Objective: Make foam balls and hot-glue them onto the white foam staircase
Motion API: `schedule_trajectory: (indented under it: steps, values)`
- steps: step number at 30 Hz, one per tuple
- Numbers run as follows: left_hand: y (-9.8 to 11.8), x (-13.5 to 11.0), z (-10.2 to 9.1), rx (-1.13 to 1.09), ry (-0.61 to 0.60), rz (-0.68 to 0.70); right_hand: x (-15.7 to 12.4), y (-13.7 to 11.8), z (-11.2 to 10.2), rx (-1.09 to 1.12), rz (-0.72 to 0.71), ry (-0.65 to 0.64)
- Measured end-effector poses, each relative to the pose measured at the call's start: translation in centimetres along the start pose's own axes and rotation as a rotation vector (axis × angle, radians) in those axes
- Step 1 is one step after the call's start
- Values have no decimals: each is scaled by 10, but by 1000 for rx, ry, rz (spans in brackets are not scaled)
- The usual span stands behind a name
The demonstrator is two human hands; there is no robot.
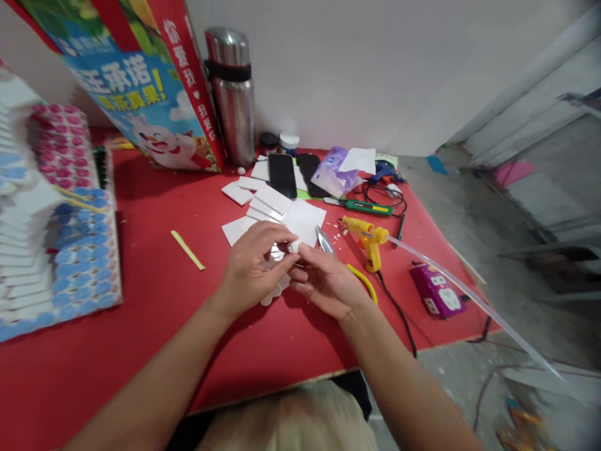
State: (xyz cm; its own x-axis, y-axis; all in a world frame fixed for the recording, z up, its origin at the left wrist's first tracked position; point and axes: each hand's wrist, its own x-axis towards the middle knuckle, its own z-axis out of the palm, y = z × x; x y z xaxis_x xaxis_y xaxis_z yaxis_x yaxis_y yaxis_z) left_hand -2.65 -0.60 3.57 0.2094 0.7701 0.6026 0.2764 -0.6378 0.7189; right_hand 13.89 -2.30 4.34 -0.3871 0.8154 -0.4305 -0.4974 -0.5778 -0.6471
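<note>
A small white piece (293, 247) — foam, perhaps — sits pinched between the left hand (253, 266) and right hand (323, 282) fingertips, just above the red bench (154, 300). Best kept low and steady, near the glue gun (369, 241).

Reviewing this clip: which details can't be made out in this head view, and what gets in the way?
- Small white piece: pinched between left hand and right hand; fingers cover most of it, shape unclear.
- Scissors: only blade tips and a yellow handle loop show; the right hand hides the rest.
- Clear glue stick behind the yellow glue gun: far end blurs near the frame's edge.
- Colourful box: top cut off.
</note>
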Motion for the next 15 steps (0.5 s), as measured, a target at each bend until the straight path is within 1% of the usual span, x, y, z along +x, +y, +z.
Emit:
schedule_trajectory:
  steps: [2, 4, 6, 8, 9, 11, 12, 13, 15]
  values:
    - [-1, -1, 0, 16, 3, 6, -4, -2, -2, -132, -51, 38]
    - [-2, -1, -1, 6, 9, -39, -14, -7, -8, -386, -174, 131]
    - [-3, -1, -3, -40, 29, -127, -31, -16, -20, -740, -359, 315]
    - [-5, 0, -5, -89, 47, -199, -50, -26, -37, -1052, -518, 572]
    - [-5, 0, -6, -99, 49, -215, -60, -30, -48, -1171, -546, 671]
    - [-6, 1, -8, -81, 33, -206, -77, -37, -70, -1358, -572, 839]
    - [-6, 2, -8, -61, 20, -193, -83, -39, -80, -1443, -579, 897]
    - [-6, 2, -8, -44, 8, -180, -86, -39, -89, -1507, -584, 935]
    - [-5, 2, -8, -33, -8, -163, -88, -39, -103, -1589, -566, 965]
